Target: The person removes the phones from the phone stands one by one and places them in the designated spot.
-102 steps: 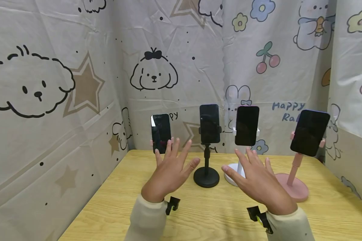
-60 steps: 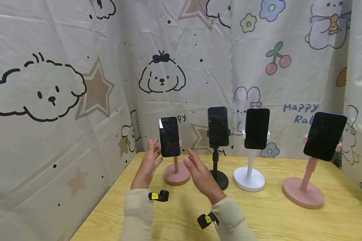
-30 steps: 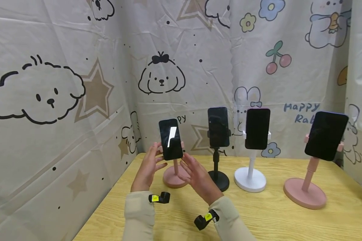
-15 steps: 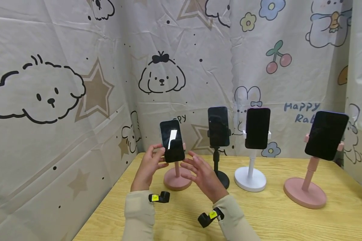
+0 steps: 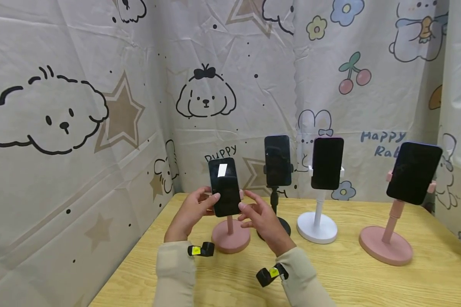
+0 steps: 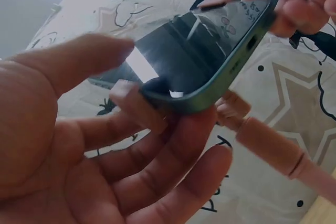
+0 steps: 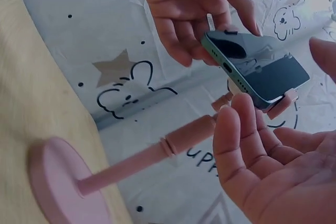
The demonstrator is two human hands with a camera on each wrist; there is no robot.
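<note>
A dark-screened smartphone [image 5: 226, 194] with a green edge [image 6: 220, 85] sits tilted in the clamp [image 7: 283, 103] of a pink phone stand [image 5: 230, 243]. My left hand [image 5: 188, 215] grips the phone's left side, thumb over the screen and fingers behind, around the clamp. On the other side my right hand [image 5: 266, 224] is at the lower right corner, its loosely bent fingers [image 7: 231, 129] right by the clamp arm. Its thumb stands off the screen in the right wrist view. The stand's pink post [image 7: 152, 158] rises from a round base below the hands.
Right of the hands stand a black stand [image 5: 274, 204], a white stand [image 5: 316, 226] and another pink stand [image 5: 386, 245], each with a phone. They rest on a wood-grain table [image 5: 230, 281]. A printed curtain [image 5: 230, 94] closes off the back and sides.
Both hands came to the leftmost phone from spread positions over the table. The left thumb moved onto its screen. The phone tilted back, and its stand shifted nearer and slightly right.
</note>
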